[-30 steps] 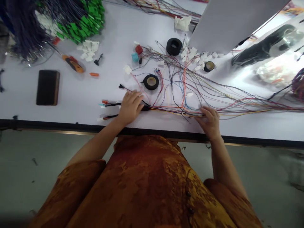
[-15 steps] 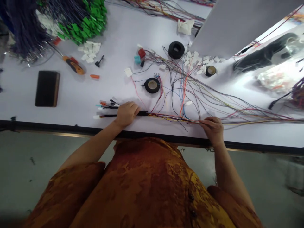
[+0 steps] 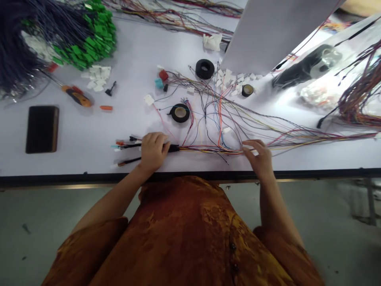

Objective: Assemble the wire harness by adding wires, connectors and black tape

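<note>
A wire harness lies along the front of the white table, its wires gathered into a bundle. My left hand is closed over the harness's black-wrapped section. Left of that hand, black-covered branches end in small connectors. At the bundle's right part, my right hand pinches wires between thumb and fingertips, with a small gap behind the tips. Loose wires fan out behind the bundle to a red connector and a light-blue connector. A black tape roll lies behind the bundle.
Farther back are another black tape roll, a small tape roll and white connectors. At left lie a screwdriver, a dark rectangular object and green-ended cables. A pale upright panel rises at back right.
The view has shifted, so table items appear farther left. My right hand's fingers have spread slightly at the wires. My left hand stays on the black-wrapped section.
</note>
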The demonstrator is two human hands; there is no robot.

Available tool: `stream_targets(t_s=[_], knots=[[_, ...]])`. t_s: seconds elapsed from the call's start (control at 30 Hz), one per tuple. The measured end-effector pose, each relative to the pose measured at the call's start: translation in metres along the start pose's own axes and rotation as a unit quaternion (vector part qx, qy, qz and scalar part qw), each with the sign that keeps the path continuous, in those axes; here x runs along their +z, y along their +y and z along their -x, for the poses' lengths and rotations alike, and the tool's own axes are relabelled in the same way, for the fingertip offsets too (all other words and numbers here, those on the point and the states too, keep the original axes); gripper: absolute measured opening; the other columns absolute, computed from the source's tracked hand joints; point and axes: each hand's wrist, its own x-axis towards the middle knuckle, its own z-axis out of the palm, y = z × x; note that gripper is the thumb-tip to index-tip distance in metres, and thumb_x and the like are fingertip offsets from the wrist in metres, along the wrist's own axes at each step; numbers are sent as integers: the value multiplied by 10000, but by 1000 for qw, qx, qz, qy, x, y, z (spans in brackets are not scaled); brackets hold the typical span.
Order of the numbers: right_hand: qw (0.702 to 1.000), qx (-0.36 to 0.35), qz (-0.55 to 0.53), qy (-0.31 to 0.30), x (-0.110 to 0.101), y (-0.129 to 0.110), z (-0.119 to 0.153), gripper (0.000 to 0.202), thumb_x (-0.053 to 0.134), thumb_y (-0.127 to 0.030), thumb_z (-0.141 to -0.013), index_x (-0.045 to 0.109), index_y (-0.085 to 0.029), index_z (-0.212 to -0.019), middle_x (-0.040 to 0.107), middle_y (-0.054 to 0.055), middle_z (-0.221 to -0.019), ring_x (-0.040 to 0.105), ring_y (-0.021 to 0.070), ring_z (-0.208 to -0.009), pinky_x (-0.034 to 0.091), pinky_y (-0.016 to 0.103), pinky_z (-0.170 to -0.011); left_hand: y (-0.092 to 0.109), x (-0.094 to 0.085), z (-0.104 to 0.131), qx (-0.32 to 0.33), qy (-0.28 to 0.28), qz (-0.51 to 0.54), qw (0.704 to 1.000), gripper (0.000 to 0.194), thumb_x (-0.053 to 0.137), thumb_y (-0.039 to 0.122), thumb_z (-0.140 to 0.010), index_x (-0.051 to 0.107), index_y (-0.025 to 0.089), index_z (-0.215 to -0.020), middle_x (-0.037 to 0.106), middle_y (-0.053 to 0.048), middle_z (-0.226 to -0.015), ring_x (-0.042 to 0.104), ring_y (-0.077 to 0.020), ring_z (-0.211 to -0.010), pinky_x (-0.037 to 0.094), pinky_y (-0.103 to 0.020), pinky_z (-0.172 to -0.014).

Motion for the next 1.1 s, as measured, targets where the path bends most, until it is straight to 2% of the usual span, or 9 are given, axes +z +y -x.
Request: stream_targets(t_s=[0.13, 0.23, 0.37, 0.53, 0.7, 0.8, 0.87, 0.97, 1.1], knots=[[985, -93, -74, -122, 47, -54, -21, 219, 572, -318, -954, 726, -209, -1065, 710, 101, -1048, 661, 227, -1001, 528, 390, -902, 15, 11, 4, 71, -44, 57, 995, 294, 504, 382, -989, 677, 148, -1024, 673, -112, -1015, 560, -261, -968, 423, -388, -878], [962, -169, -47, -208, 83, -75, -40, 287, 596, -308, -942, 690, -200, -1191, 692, 115, -1173, 621, 263, -1107, 482, 456, -990, 13, 21, 9, 85, -48, 71, 993, 319, 493, 401, -999, 700, 158, -978, 657, -94, -933, 554, -234, -892, 429, -366, -829], [958, -169, -15, -230, 109, -64, -91, 415, 708, -284, -845, 662, -151, -1236, 611, 161, -1334, 573, 296, -1207, 451, 480, -1044, 6, 24, 12, 108, -43, 81, 990, 295, 540, 397, -981, 709, 159, -1024, 656, -92, -962, 559, -224, -898, 441, -354, -804], [977, -57, 30, -203, 101, -41, -173, 274, 631, -241, -882, 699, -135, -1125, 695, 118, -1078, 656, 213, -935, 512, 365, -898, 7, 24, 13, 109, -39, 83, 990, 208, 572, 314, -969, 717, 175, -1019, 663, -86, -987, 585, -231, -935, 467, -361, -822], [985, -70, 63, -146, 62, -71, -219, 178, 718, -127, -781, 743, -122, -957, 719, 112, -950, 664, 206, -829, 527, 330, -788, 7, 31, 16, 105, -23, 91, 990, 156, 598, 299, -951, 712, 200, -989, 667, -64, -951, 611, -221, -893, 498, -352, -785], [985, -140, 35, -91, 16, -111, -229, 168, 649, -181, -881, 730, -167, -1028, 719, 81, -1027, 666, 161, -824, 524, 296, -780, 5, 35, 16, 111, 5, 93, 989, 197, 557, 344, -973, 704, 216, -1006, 676, -58, -963, 634, -212, -894, 521, -346, -787], [973, -230, -19, 2, -24, -140, -229, 178, 561, -226, -957, 709, -195, -1051, 711, 61, -1027, 662, 149, -892, 521, 290, -811, 4, 36, 16, 128, 34, 90, 987, 239, 518, 372, -990, 703, 220, -995, 683, -54, -951, 652, -201, -877, 537, -329, -766], [915, -356, -60, 178, -83, -167, -225, 165, 531, -229, -979, 692, -206, -1008, 708, 47, -948, 654, 146, -902, 521, 308, -831, -2, 37, 14, 159, 68, 74, 982, 264, 507, 399, -994, 708, 228, -1001, 702, -52, -950, 680, -189, -861, 563, -311, -757], [888, -331, -46, 316, -147, -149, -222, 129, 565, -266, -964, 690, -235, -974, 690, 14, -875, 647, 132, -821, 525, 296, -765, -21, 48, 7, 243, 108, 65, 962, 258, 537, 422, -975, 712, 235, -1009, 728, -44, -912, 714, -172, -808, 592, -269, -721]])
